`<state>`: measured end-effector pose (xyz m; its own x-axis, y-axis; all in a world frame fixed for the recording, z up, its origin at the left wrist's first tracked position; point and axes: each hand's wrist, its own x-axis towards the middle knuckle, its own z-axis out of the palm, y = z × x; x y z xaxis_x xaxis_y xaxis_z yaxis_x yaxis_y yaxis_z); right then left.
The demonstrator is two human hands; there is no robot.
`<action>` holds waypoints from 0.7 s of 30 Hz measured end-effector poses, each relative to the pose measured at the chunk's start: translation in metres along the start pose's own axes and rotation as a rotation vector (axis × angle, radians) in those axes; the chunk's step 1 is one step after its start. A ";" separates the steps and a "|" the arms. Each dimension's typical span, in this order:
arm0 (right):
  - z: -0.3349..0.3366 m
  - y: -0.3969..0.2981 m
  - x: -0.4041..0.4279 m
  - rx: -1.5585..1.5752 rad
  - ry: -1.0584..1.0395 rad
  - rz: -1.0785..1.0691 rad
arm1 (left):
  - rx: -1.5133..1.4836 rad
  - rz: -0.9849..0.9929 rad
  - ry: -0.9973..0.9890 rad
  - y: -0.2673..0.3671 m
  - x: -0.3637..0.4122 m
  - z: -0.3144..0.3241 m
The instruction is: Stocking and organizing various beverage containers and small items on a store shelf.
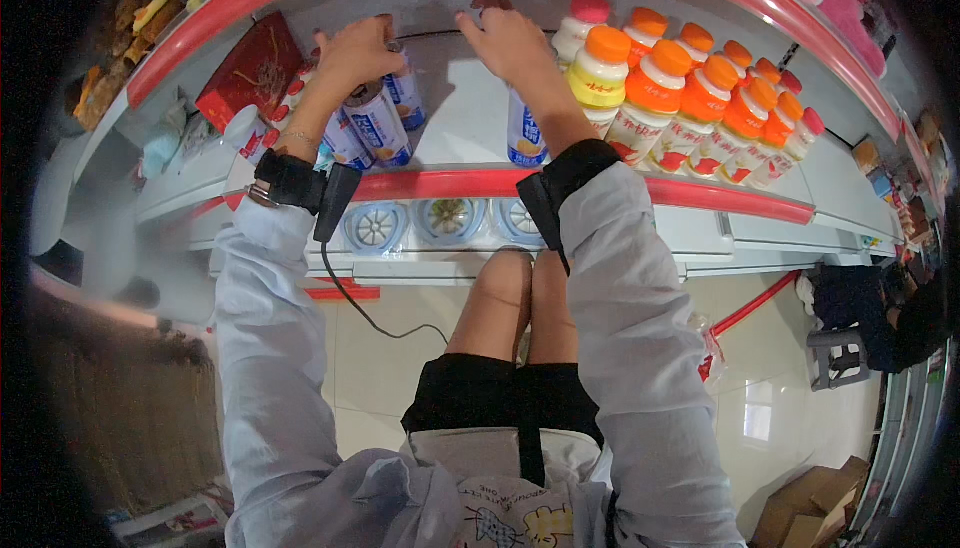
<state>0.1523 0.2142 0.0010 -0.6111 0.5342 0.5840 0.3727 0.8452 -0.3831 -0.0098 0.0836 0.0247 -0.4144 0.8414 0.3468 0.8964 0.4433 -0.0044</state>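
Observation:
My left hand is at the back of a small group of blue-and-white drink cans, its thumb and fingers around the top of the rear can. Another can stands in front of it, close to the red shelf edge. My right hand reaches toward the back of the white shelf with its fingers apart, and I see nothing in it. Beneath that wrist stands a single blue-and-white can, partly covered by the forearm.
Rows of orange-capped plastic bottles fill the right side. A red box leans at the left. Blue round slicers in packaging lie on the lower shelf. A seated person and cardboard are at right.

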 end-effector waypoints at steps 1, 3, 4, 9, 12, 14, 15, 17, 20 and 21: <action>0.001 0.000 -0.001 0.021 0.028 -0.013 | -0.008 -0.034 -0.023 -0.002 0.000 -0.001; 0.003 0.001 -0.001 0.042 0.055 -0.025 | -0.021 -0.058 0.033 -0.006 -0.003 0.006; 0.004 0.001 0.000 0.024 0.039 -0.028 | -0.033 -0.085 0.089 -0.009 -0.005 0.011; 0.007 0.006 0.000 0.016 0.040 -0.009 | -0.016 -0.098 0.123 -0.010 -0.011 0.018; 0.006 0.003 0.002 0.010 -0.005 0.014 | -0.096 -0.092 0.120 -0.019 -0.009 0.022; 0.008 0.001 0.003 0.021 -0.053 0.028 | -0.143 -0.076 0.116 -0.027 -0.008 0.026; 0.007 0.004 0.003 0.016 -0.054 0.030 | -0.197 -0.057 0.090 -0.024 -0.009 0.024; 0.007 0.009 0.002 0.019 -0.031 0.017 | -0.255 -0.037 0.062 -0.019 -0.012 0.021; 0.007 0.008 0.002 0.022 -0.045 0.024 | -0.185 -0.013 0.128 -0.019 -0.015 0.017; 0.007 0.007 0.002 0.022 -0.046 0.027 | -0.224 -0.043 0.079 -0.023 -0.015 0.015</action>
<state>0.1487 0.2208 -0.0055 -0.6328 0.5552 0.5397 0.3744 0.8295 -0.4144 -0.0264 0.0655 0.0058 -0.4476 0.7922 0.4148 0.8942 0.3917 0.2168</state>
